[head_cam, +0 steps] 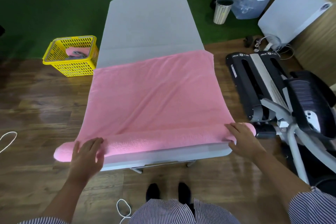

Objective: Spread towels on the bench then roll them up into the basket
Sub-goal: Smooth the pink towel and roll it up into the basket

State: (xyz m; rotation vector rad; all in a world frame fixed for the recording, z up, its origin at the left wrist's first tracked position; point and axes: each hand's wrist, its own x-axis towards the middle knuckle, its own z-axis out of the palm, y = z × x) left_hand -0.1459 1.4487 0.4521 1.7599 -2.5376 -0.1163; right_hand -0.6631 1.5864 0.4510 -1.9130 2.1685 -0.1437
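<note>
Pink towel (152, 94) lies spread across the near half of the grey table (147, 23), overhanging both long edges; far half of the table bare. Near end of the towel is already turned into a low roll (160, 140) running parallel to the table's near edge and just inside it, with the roll's ends sticking out past both near corners. Left hand (87, 152) sits on the roll at the near left corner, fingers straight and spread, palm down, pressing rather than gripping. Right hand (243, 140) sits on the roll at the near right corner, likewise flat with fingers extended over the top of the roll; nothing pinched by either hand. Judgement: one hand at each end keeps the roll square to the towel's length so it winds evenly and does not cone; flat palms suit pushing the roll away toward the far edge. Unrolled cloth ahead shows shallow diagonal creases, which may bunch if not kept taut. Yellow basket (72, 56) stands on the floor beside the table's left edge, about mid-length, with some pink and grey cloth inside; close enough for dropping the finished roll in. Rolling looks barely begun, most of the towel still flat
</note>
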